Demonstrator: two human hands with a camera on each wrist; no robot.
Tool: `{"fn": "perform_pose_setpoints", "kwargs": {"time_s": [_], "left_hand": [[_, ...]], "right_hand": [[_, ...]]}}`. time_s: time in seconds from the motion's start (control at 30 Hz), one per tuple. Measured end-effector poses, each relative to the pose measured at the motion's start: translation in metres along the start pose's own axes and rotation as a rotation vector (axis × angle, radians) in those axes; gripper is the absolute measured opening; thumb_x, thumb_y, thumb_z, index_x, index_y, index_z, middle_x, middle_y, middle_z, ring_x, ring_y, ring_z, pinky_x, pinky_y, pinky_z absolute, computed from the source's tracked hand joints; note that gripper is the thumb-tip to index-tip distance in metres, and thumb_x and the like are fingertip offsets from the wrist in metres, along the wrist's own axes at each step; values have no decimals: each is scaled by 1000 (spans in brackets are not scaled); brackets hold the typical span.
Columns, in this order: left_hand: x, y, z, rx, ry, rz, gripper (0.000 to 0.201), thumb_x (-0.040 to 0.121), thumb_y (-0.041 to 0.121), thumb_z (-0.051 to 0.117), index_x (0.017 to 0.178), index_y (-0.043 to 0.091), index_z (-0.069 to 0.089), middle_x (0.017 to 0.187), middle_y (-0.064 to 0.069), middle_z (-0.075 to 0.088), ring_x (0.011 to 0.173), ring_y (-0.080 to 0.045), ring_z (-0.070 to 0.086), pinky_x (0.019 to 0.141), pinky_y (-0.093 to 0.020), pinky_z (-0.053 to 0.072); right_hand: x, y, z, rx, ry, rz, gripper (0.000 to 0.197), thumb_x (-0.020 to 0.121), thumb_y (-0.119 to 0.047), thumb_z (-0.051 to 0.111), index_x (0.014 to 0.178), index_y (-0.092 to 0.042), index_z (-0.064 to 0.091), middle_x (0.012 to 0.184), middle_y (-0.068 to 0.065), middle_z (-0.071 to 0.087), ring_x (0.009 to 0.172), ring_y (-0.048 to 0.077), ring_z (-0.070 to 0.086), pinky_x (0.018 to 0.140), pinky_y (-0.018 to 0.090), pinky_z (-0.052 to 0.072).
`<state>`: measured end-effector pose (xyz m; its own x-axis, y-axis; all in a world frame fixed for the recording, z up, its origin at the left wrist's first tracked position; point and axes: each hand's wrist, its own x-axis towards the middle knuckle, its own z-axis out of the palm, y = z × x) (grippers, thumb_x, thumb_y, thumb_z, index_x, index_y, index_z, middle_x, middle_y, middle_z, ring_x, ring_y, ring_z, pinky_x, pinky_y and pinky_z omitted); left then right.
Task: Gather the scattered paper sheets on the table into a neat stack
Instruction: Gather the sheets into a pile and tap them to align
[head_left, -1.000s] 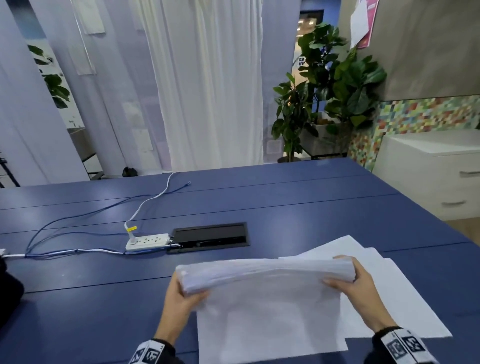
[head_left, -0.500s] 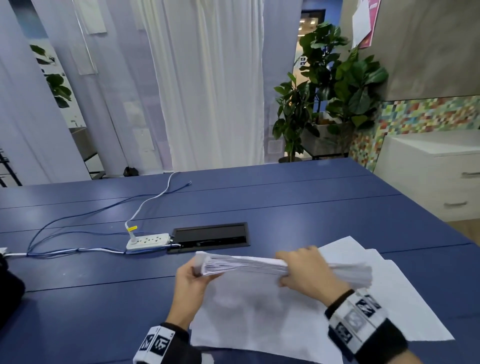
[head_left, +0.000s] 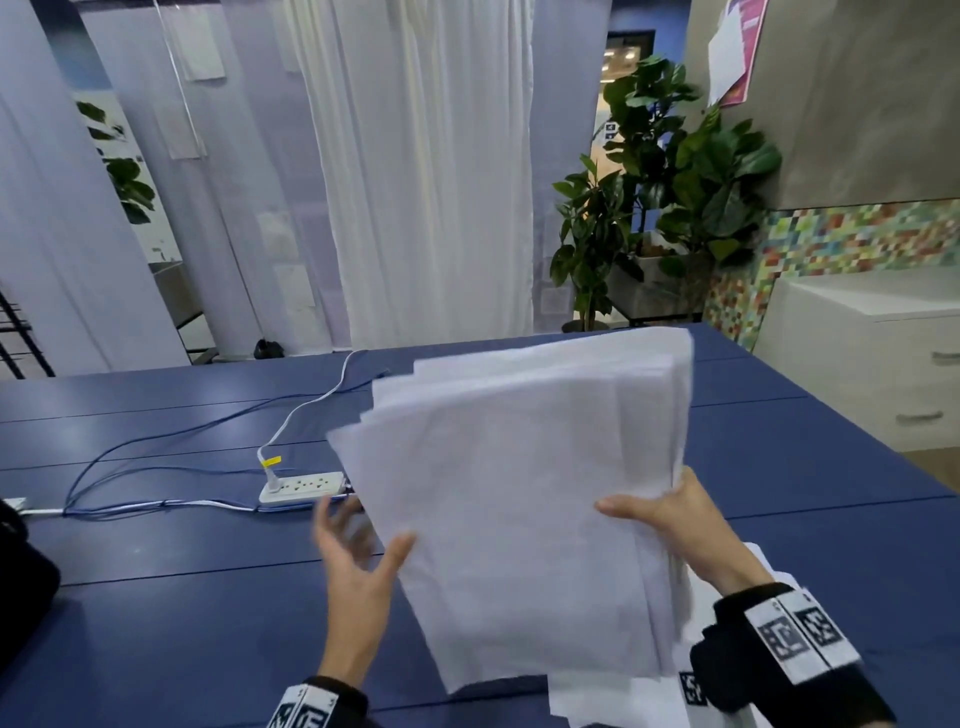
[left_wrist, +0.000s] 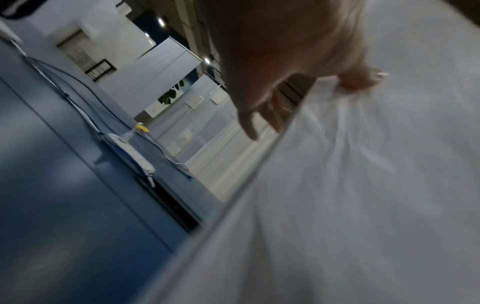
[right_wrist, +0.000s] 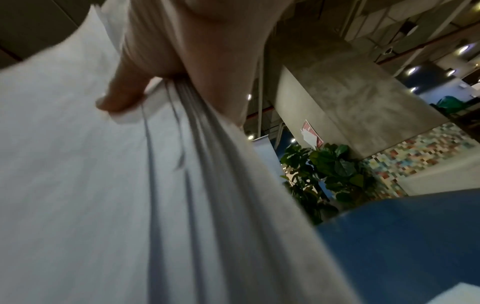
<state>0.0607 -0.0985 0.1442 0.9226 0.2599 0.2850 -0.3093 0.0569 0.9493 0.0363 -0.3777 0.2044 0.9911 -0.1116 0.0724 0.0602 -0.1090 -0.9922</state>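
Observation:
A thick stack of white paper sheets (head_left: 519, 493) stands upright and tilted above the blue table (head_left: 156, 597), its edges fanned and uneven. My right hand (head_left: 654, 512) grips its right edge, thumb on the front, fingers hidden behind; the right wrist view shows the thumb (right_wrist: 124, 90) pressed on the stack (right_wrist: 103, 185). My left hand (head_left: 363, 530) is at the stack's lower left edge, fingers spread and straight, the thumb touching the front sheet (left_wrist: 363, 185). A few loose sheets (head_left: 623, 701) lie on the table under the stack.
A white power strip (head_left: 304, 486) with blue and white cables (head_left: 156, 452) lies left of the stack. A black cable hatch (left_wrist: 176, 207) is set in the table. A dark object (head_left: 21, 587) sits at the left edge, a white cabinet (head_left: 872, 353) beyond the right side.
The stack was held low and flat by both hands. My right hand has swung it up to stand upright, and my left hand has let go of its end and spread open.

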Motion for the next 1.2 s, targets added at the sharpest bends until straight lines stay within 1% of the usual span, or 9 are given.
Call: {"fn": "perform_pose_setpoints", "kwargs": {"time_s": [0.1,0.2,0.3,0.4,0.53,0.8,0.97,1.03,1.2], "left_hand": [[-1,5,14,-59,-245,-44,78,38,41,90,103,13,57,83,12,75,76,6,67,66,-8,50],[-12,2,24,1,-314,-113,53,56,1,84,103,-5,59,76,11,75,72,-1,68,62,-11,51],[-19,-12,21,35,-341,-184,50,52,23,89,92,2,68,66,17,73,75,-1,68,62,-6,48],[-26,-6,26,4,-334,-185,18,62,13,83,76,17,71,63,17,72,66,7,66,59,-5,48],[-12,8,38,-79,-169,-232,36,72,-13,66,53,16,73,55,8,70,52,-3,65,48,-14,51],[22,23,41,-322,93,-190,8,78,5,68,81,12,67,65,11,73,64,-7,66,58,-17,56],[34,22,26,-368,-126,-190,52,46,37,87,86,11,68,77,3,76,73,-16,70,59,-22,56],[35,18,22,-318,-164,-219,72,28,49,89,86,11,68,79,0,76,70,-12,70,58,-21,55],[7,-7,22,-77,-151,-327,17,70,-2,73,82,9,66,77,-5,73,61,-10,69,52,-19,54]], "right_hand": [[-6,13,1,138,-84,-11,52,46,-12,81,95,-21,64,82,-8,76,79,8,71,65,16,54],[-12,45,5,184,-96,60,74,32,-31,89,101,-20,63,87,-11,75,84,5,70,68,15,53],[-12,69,6,263,13,55,75,24,-44,90,90,-16,68,83,-5,75,82,12,69,69,19,54],[-12,70,12,253,94,24,52,37,-24,88,83,-16,67,73,-6,75,75,13,67,62,17,53],[-10,46,27,253,134,-36,36,63,8,78,91,-11,64,69,-10,74,66,6,70,55,14,52],[-2,39,31,71,-6,21,27,80,-12,69,106,-17,64,101,-2,73,84,8,71,68,20,55],[9,52,22,224,-136,137,90,24,-42,92,100,-4,66,94,12,74,81,24,72,68,29,58],[10,56,23,148,-160,133,88,27,-38,92,105,-7,65,101,11,73,88,20,71,71,26,56],[-1,69,35,155,-31,76,51,50,-6,78,97,-13,63,91,2,71,76,5,71,59,13,52]]}}
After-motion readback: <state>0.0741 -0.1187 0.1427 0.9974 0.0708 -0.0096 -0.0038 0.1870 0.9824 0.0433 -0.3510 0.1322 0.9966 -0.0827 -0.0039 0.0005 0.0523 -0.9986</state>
